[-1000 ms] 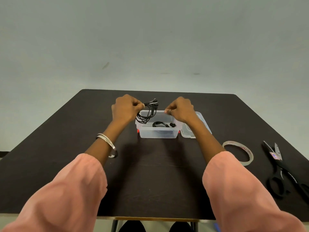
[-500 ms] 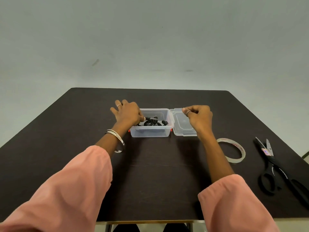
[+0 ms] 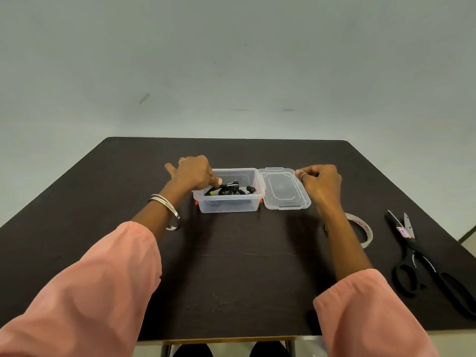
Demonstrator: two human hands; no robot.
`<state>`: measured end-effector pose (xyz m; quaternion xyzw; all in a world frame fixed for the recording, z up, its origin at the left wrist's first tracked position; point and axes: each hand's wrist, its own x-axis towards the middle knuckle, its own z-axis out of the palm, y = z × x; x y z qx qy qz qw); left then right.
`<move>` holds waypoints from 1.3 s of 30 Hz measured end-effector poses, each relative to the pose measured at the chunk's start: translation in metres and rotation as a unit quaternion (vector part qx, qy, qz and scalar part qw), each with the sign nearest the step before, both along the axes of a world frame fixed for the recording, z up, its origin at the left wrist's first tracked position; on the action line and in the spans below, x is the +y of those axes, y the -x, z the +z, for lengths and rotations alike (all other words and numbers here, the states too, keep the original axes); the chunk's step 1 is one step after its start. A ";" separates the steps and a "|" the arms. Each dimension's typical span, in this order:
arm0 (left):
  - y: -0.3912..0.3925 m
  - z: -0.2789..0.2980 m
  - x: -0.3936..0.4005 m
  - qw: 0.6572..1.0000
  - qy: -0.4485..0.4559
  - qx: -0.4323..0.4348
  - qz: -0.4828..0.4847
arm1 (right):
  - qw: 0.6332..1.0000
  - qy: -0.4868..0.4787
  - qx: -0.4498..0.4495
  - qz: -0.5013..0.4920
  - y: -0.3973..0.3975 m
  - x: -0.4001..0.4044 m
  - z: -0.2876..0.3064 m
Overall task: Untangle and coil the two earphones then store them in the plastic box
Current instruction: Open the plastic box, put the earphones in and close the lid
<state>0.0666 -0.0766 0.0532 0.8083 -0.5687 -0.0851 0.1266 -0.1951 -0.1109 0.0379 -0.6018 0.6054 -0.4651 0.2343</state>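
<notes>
STEP: stowing | earphones [image 3: 229, 188]: black bundle inside plastic box [image 3: 226, 205], mid-counter [image 3: 231, 253] | left hand [image 3: 193, 173]: fingers curled at bundle, apparently pressing it in | right hand [image 3: 321, 182]: pinching open lid [image 3: 282, 189] edge | NEXT: likely free left hand, fold lid over.

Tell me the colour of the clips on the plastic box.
Orange-red; small clips show at the near corners of the plastic box, best seen in the head view.
</notes>
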 end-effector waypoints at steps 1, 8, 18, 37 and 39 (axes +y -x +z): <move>0.002 0.003 0.000 0.999 0.036 -0.010 -0.001 | 1.000 -0.001 0.012 -0.007 0.003 -0.002 0.000; 0.042 0.018 -0.031 0.973 0.153 0.130 -0.114 | 0.979 -0.105 0.174 -0.027 0.017 -0.030 -0.005; 0.087 0.017 -0.080 0.987 -0.061 0.081 -0.121 | 0.953 -0.108 0.283 -0.008 0.015 -0.046 -0.020; 0.038 0.076 -0.028 0.801 0.082 0.590 -0.047 | 0.971 0.154 -0.118 0.139 -0.005 0.007 0.073; 0.027 0.079 -0.014 0.780 0.050 0.623 -0.021 | 0.963 0.168 -0.098 0.185 -0.014 0.017 0.074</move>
